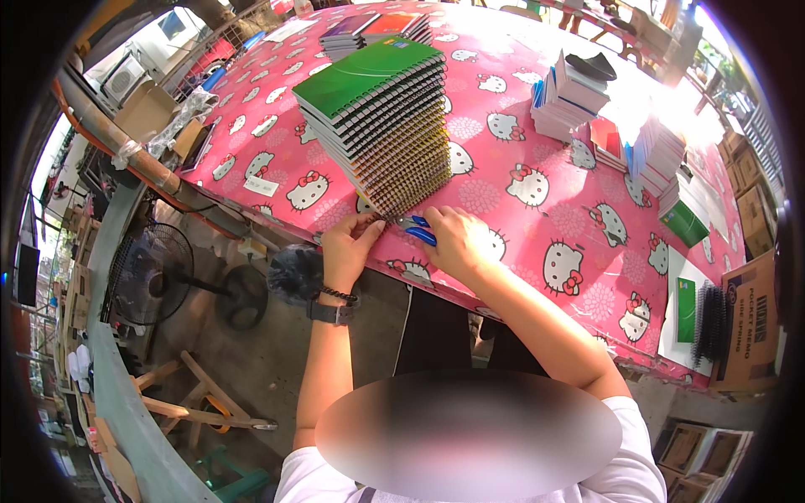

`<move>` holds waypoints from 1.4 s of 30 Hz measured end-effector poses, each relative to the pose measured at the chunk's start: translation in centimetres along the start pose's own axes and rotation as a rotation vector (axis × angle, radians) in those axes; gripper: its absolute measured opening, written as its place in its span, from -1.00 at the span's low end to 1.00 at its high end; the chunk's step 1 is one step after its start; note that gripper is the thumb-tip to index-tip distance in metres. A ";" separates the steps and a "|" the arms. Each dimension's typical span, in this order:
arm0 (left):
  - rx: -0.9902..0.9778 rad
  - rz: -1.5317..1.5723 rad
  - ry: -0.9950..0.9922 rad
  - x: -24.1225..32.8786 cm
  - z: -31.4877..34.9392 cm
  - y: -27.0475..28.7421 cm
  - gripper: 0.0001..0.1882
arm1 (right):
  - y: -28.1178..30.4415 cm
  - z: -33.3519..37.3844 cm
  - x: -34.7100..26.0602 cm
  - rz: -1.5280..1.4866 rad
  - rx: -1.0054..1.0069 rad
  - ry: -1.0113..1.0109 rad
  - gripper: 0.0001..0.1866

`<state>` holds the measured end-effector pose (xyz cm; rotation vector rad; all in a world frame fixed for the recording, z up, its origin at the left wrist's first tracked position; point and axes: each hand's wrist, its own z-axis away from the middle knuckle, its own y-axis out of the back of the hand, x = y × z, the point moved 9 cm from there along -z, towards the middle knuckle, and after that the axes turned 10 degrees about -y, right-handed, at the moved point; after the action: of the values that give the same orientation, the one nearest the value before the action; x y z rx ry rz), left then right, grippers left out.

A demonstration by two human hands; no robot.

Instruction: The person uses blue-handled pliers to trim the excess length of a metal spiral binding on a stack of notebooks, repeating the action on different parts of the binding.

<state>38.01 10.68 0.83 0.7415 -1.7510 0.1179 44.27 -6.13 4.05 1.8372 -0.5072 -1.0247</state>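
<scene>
A tall stack of spiral-bound notebooks (369, 80) with a green cover on top stands near the front edge of the table. At the bottom corner of its coil side, my right hand (459, 239) is closed around blue-handled pliers (419, 231). The pliers' metal jaws point left at the lowest coils. My left hand (348, 245), with a dark watch on its wrist, pinches at the same corner, thumb and fingers close to the jaws. Whatever lies between those fingertips is too small to make out.
More notebooks (340, 35) lie behind the stack. To the right are stacks of small pads (570, 101), a green-covered pile (686, 214) and a cardboard box (750, 323) with black coils (711, 323) beside it. A standing fan (151, 272) is left of the pink patterned table (537, 214).
</scene>
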 end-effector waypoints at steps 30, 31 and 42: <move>-0.019 0.212 0.067 -1.8 0.3 -0.5 -0.78 | -1.7 -1.4 -0.5 0.158 -0.324 -0.087 -0.60; -0.016 0.230 0.081 -1.9 0.2 -0.5 -0.78 | -1.7 -1.4 -0.3 0.185 -0.318 -0.081 -0.60; -0.021 0.228 0.055 -2.5 0.1 -0.8 -0.78 | -2.1 -1.8 -1.5 0.399 -0.179 -0.013 -0.67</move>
<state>38.65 11.06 -1.64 0.5164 -1.7773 0.2712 44.71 -3.20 3.25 1.4947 -0.7317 -0.7826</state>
